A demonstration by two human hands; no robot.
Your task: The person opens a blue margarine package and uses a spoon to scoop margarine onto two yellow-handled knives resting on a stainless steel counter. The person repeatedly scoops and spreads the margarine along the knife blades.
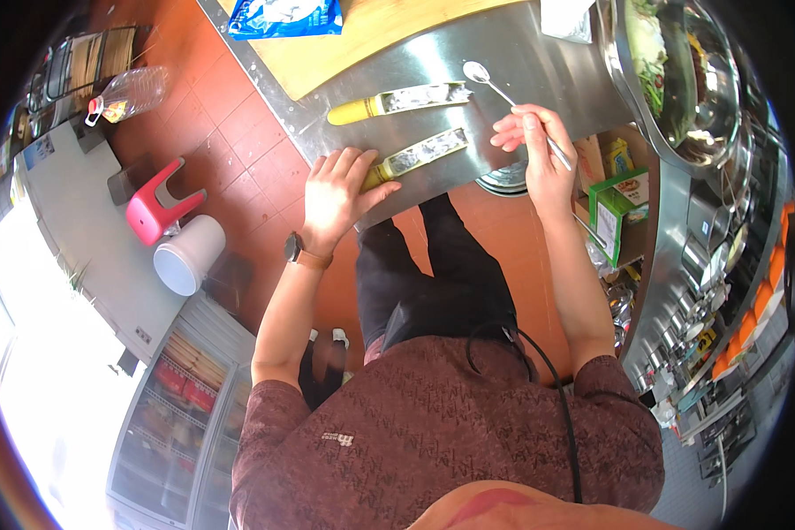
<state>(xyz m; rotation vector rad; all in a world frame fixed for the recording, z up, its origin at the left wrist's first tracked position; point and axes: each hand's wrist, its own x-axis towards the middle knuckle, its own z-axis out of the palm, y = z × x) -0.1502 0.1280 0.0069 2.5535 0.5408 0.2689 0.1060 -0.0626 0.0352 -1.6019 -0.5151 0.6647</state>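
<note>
Before me two yellow-green bamboo tubes lie on a stainless steel table (437, 66). Each has a long opening along its upper side, with a white, grainy filling showing. My left hand (341, 189) grips the closed end of the near bamboo tube (430, 151), thumb on one side and fingers on the other. The far bamboo tube (397, 103) lies beyond it, untouched. In my right hand (540, 142) is a long-handled metal spoon (500, 87), held over the table to the right of both tubes. Its bowl points away from me, near the far tube's open end.
A wooden board (351, 50) bears a blue plastic packet (288, 18). At the right, a large steel bowl (626, 86) holds green vegetables; a white packet (566, 18) lies nearby. A green box (619, 212) sits on a low shelf. A pink stool (152, 209) and white bucket (189, 255) are left.
</note>
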